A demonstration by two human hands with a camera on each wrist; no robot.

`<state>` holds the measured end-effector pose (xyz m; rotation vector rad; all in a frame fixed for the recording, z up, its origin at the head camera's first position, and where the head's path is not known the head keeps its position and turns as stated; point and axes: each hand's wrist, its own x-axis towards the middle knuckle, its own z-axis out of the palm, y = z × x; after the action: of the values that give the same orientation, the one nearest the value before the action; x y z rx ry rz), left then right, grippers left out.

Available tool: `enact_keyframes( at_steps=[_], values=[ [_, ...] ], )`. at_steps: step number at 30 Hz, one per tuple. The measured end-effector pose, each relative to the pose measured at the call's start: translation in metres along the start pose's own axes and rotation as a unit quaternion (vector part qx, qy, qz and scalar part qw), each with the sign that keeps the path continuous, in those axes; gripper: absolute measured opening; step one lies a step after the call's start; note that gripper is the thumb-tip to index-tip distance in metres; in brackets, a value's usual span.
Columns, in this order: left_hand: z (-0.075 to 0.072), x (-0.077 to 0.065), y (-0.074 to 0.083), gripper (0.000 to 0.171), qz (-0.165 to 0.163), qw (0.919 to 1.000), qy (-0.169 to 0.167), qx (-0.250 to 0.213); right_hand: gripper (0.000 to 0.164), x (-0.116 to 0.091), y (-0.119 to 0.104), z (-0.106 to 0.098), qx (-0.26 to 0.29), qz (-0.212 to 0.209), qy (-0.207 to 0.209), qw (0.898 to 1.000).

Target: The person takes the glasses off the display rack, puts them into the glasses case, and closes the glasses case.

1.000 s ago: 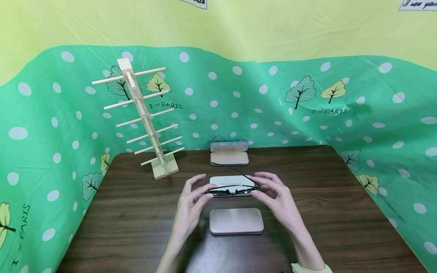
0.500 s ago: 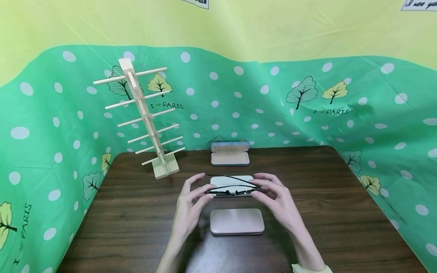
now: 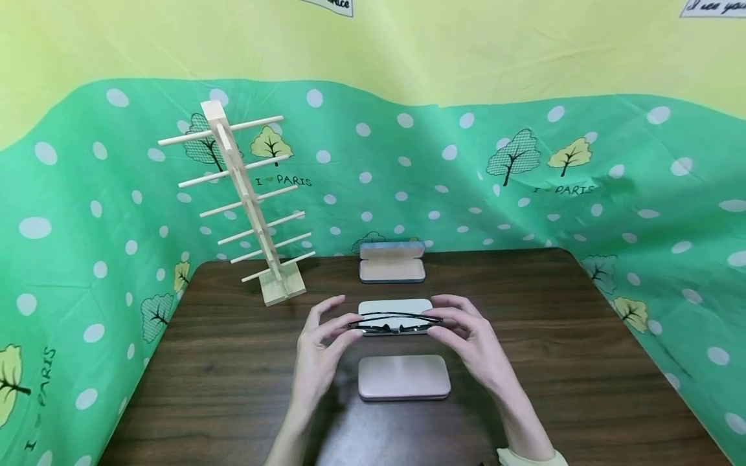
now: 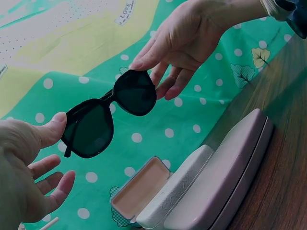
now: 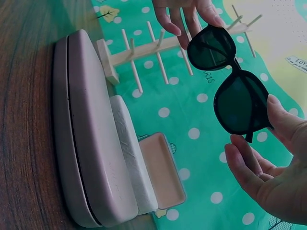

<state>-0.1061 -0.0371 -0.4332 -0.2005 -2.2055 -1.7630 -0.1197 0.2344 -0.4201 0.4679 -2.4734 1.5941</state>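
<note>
A pair of black sunglasses (image 4: pixel 88 129) with dark lenses is held up between both hands, above the white glasses case in the head view. My left hand (image 3: pixel 319 353) pinches one end of the frame between thumb and fingers. At the other end, my right hand (image 3: pixel 474 343) pinches the hinge corner, thumb toward me. Both temples lie folded across behind the lenses. Below the sunglasses sits the white glasses case (image 3: pixel 396 305), partly covered by them. Nearer to me lies a closed pink glasses case (image 3: pixel 404 377).
An open glasses case (image 3: pixel 392 270) with a pale lining stands at the back of the dark wooden table (image 3: pixel 553 362). At the back left leans a wooden rack (image 3: pixel 247 194) with several pegs on both sides. A green patterned cloth (image 3: pixel 431 175) hangs behind.
The temple that stuck out toward the back has swung in and folded against the frame. My left hand has shifted slightly left; the right hand has hardly moved.
</note>
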Motion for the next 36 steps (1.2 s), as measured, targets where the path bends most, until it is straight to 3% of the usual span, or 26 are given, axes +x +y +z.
enact_keyframes(
  at_steps=[12,27,36],
  values=[
    [-0.003,0.002,0.0,0.02,-0.041,0.9989,0.006,-0.02,0.021,0.001,-0.002,-0.001,-0.013,0.0,-0.006,1.0],
    [-0.005,0.015,0.0,0.019,-0.041,0.9989,-0.008,-0.022,0.021,0.003,0.003,-0.006,-0.032,-0.008,0.009,0.999],
    [-0.004,0.024,0.001,0.017,-0.042,0.999,-0.011,-0.011,0.02,0.011,0.008,-0.011,0.005,-0.008,-0.008,1.0]
  ],
)
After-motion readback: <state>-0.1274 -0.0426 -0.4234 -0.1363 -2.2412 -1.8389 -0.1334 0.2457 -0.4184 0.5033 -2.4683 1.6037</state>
